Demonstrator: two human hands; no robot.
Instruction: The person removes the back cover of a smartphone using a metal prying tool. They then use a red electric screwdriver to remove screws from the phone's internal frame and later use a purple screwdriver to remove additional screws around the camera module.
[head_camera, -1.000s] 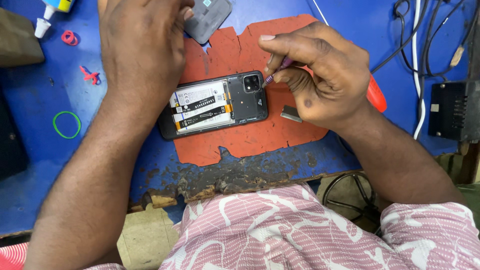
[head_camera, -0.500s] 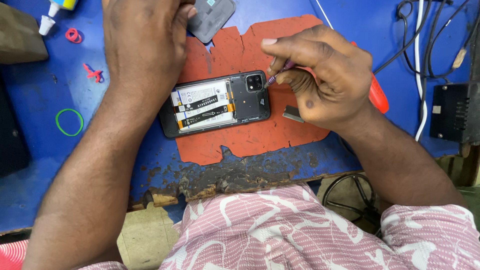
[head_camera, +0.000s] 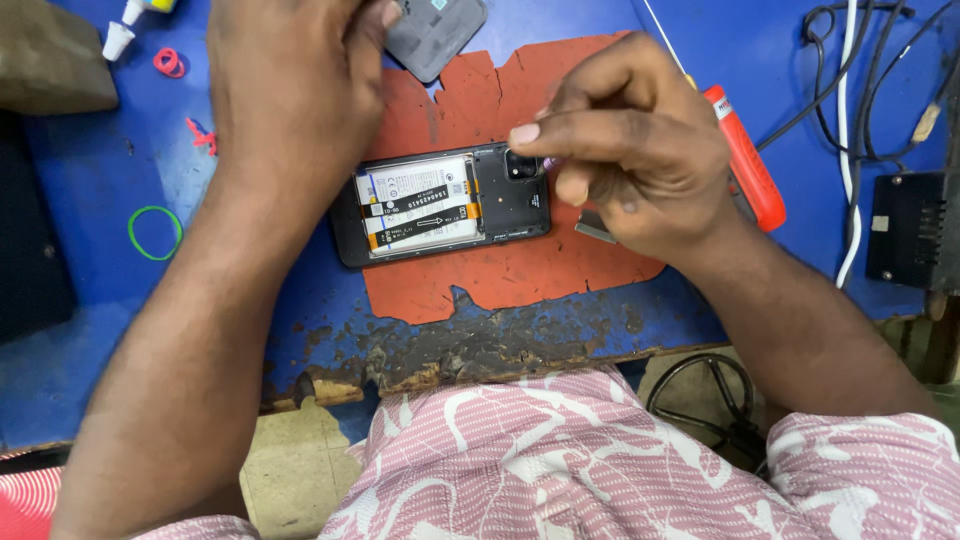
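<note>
Black and open-backed, the phone (head_camera: 445, 208) lies flat on the red mat (head_camera: 520, 275) mid-table, probably light, rigid yet fragile inside, best steadied by its edges as the left hand (head_camera: 290, 90) presses its left end and the right hand (head_camera: 625, 150) pinches a thin tool near the camera corner.

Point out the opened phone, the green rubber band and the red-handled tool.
opened phone (head_camera: 420, 205): head view, on its white battery label.
green rubber band (head_camera: 131, 232): head view, on the ring's left edge.
red-handled tool (head_camera: 748, 165): head view, on the middle of the red handle.
</note>
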